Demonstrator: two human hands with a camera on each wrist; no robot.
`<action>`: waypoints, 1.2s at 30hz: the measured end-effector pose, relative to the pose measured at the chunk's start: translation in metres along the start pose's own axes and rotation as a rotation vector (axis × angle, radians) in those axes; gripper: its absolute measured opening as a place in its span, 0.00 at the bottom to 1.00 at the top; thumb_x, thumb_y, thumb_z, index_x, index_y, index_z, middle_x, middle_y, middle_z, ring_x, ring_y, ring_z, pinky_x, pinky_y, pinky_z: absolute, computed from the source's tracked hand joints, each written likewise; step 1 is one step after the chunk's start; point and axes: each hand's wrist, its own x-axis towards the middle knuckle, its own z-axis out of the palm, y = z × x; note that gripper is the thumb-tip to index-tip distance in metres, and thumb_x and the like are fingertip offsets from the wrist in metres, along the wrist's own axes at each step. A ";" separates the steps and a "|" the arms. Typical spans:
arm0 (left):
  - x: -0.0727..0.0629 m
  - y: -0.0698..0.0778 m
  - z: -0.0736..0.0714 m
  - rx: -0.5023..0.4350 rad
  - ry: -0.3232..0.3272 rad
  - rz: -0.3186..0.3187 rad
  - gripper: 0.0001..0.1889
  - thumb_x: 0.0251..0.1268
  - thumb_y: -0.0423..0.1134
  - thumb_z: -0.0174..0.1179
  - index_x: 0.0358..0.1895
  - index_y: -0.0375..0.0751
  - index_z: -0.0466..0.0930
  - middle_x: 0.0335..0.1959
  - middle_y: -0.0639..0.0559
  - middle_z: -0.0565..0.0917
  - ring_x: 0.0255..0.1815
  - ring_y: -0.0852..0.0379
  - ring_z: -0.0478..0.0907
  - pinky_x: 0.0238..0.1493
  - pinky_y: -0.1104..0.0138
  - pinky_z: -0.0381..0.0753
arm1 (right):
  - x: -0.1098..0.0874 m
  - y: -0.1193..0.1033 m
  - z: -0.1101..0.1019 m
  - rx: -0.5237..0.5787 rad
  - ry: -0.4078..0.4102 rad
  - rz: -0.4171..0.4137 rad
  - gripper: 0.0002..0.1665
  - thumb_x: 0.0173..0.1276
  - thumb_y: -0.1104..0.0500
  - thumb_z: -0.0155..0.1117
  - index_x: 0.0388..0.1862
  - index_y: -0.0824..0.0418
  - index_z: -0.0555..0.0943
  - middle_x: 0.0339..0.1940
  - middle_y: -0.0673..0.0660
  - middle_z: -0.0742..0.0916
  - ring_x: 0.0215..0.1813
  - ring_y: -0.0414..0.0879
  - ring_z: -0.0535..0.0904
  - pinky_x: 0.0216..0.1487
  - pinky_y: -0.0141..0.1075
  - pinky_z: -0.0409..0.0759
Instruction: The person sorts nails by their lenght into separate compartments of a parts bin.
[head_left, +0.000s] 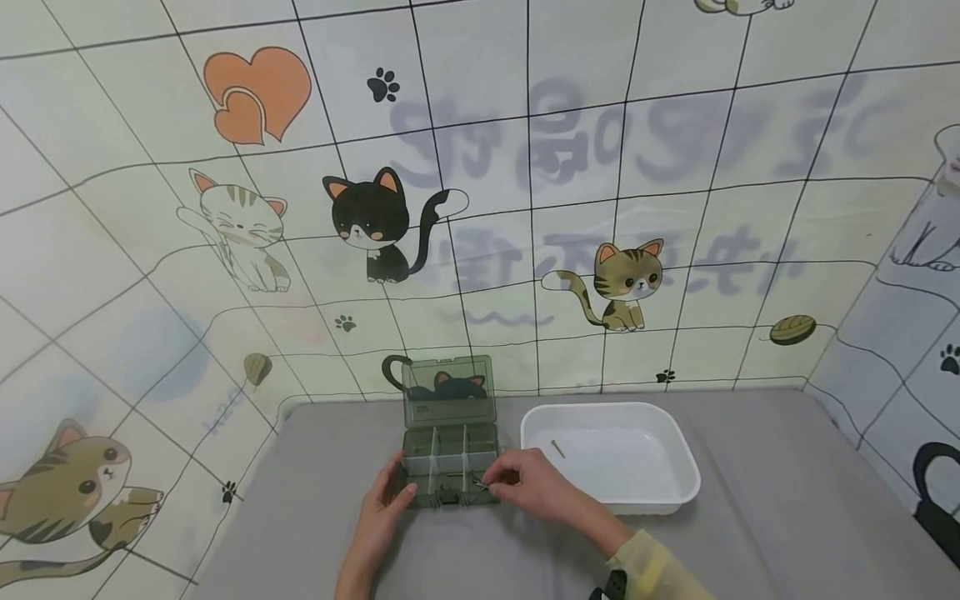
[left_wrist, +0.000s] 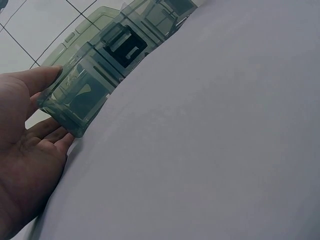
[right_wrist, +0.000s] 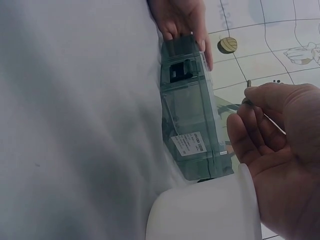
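A translucent green compartment box [head_left: 480, 438] stands on the grey cloth with its lid [head_left: 450, 412] raised at the back. My left hand [head_left: 378, 508] grips the box's left end, thumb over the rim and the other fingers along the side. Over the front right compartment, my right hand [head_left: 536, 487] pinches a small metal piece [right_wrist: 248, 85] between thumb and fingertips; its exact kind I cannot tell. Small dark hardware [head_left: 448, 495] shows at the front middle of the box. A printed label [right_wrist: 189, 143] is visible on the box in the right wrist view.
Right of the box is a white tray [head_left: 592, 407] with a brass-coloured screw [head_left: 557, 448] in it. Behind the grey cloth [head_left: 750, 483] hangs a sheet with cat drawings [head_left: 630, 283]. A black strap-like thing [head_left: 933, 492] is at the far right edge.
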 end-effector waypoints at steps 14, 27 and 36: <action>0.000 0.005 0.000 0.001 -0.005 -0.012 0.35 0.76 0.39 0.61 0.80 0.40 0.59 0.81 0.36 0.55 0.82 0.36 0.47 0.79 0.43 0.50 | 0.015 -0.003 0.007 -0.072 -0.016 0.029 0.06 0.71 0.65 0.66 0.42 0.63 0.89 0.37 0.50 0.89 0.38 0.34 0.81 0.41 0.31 0.82; 0.000 0.002 0.000 -0.010 -0.001 -0.015 0.34 0.76 0.38 0.61 0.80 0.40 0.60 0.81 0.38 0.56 0.82 0.38 0.48 0.79 0.44 0.49 | 0.034 -0.003 0.016 -0.112 -0.010 0.073 0.05 0.73 0.63 0.67 0.42 0.60 0.88 0.37 0.48 0.87 0.38 0.36 0.80 0.40 0.33 0.82; 0.000 0.001 -0.001 -0.012 0.000 0.000 0.34 0.75 0.38 0.62 0.80 0.39 0.60 0.81 0.38 0.57 0.82 0.38 0.48 0.79 0.44 0.50 | 0.044 -0.012 0.029 -0.151 0.011 0.047 0.05 0.71 0.67 0.66 0.41 0.64 0.88 0.36 0.50 0.87 0.36 0.37 0.80 0.38 0.32 0.81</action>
